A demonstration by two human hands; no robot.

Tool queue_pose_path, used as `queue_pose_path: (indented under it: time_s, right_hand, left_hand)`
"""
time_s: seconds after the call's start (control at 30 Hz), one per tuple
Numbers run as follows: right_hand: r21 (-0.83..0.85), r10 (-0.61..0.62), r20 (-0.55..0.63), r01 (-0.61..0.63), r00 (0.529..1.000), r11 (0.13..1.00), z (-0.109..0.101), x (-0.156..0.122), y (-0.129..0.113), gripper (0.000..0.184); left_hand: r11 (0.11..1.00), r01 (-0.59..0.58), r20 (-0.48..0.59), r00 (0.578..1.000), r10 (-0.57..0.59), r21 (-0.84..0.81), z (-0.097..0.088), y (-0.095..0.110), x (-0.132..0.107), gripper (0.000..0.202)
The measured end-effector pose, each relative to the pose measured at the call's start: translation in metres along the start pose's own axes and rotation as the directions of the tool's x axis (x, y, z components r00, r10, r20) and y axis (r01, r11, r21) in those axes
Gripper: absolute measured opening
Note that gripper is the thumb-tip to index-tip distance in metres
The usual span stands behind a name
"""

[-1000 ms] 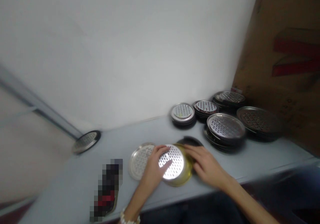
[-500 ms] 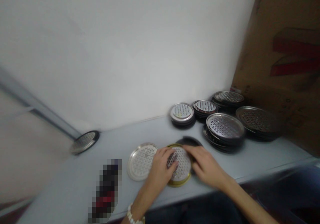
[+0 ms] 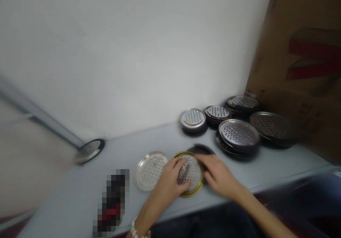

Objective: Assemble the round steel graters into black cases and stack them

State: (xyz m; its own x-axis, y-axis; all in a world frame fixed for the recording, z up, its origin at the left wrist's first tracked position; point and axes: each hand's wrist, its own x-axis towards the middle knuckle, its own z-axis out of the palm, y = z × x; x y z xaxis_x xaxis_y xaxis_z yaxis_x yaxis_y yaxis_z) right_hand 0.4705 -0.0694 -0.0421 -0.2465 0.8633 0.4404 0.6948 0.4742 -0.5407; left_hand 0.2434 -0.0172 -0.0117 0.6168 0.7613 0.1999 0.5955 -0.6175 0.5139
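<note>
Head view. Step in hand, as judged: both hands are working on one gold-rimmed perforated disc [image 3: 191, 170], which lies low on the white counter [image 3: 255, 174]. The left hand [image 3: 167, 185] sits palm-down over the disc's near side, with its fingers spread wide across the perforated face and its thumb side towards the near rim (a firm grip cannot be told from a resting touch at this angle). The right hand [image 3: 220, 176] is narrower, its fingers laid close together with the tips at the far right rim; whether it pinches that rim cannot be told either. A dark round disc [image 3: 203, 148] lies just behind, partly hidden by the right hand, and a silver perforated disc [image 3: 149, 170] lies just left of the work, apart from the gold rim. Next move, as judged: with the disc so low, any lift calls for fingertips under the rim, and the silver disc leaves little room on the left. Behind stand stacks of perforated discs [image 3: 238, 133] against the wall, with a cardboard sheet [image 3: 293, 99] at right. One tilted disc [image 3: 88, 151] sits at the counter's far left end. A pixelated object [image 3: 112, 202] lies near the front edge, too obscured to name.
</note>
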Motion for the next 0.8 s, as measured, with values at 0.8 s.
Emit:
queue_pose_path:
  time_s: [0.8]
  right_hand:
    - [-0.043, 0.003, 0.011, -0.003, 1.0, 0.999, -0.002, 0.001, -0.002, 0.035]
  left_hand:
    - [0.998, -0.059, 0.003, 0.998, 0.059, 0.031, -0.004, -0.011, 0.0, 0.049]
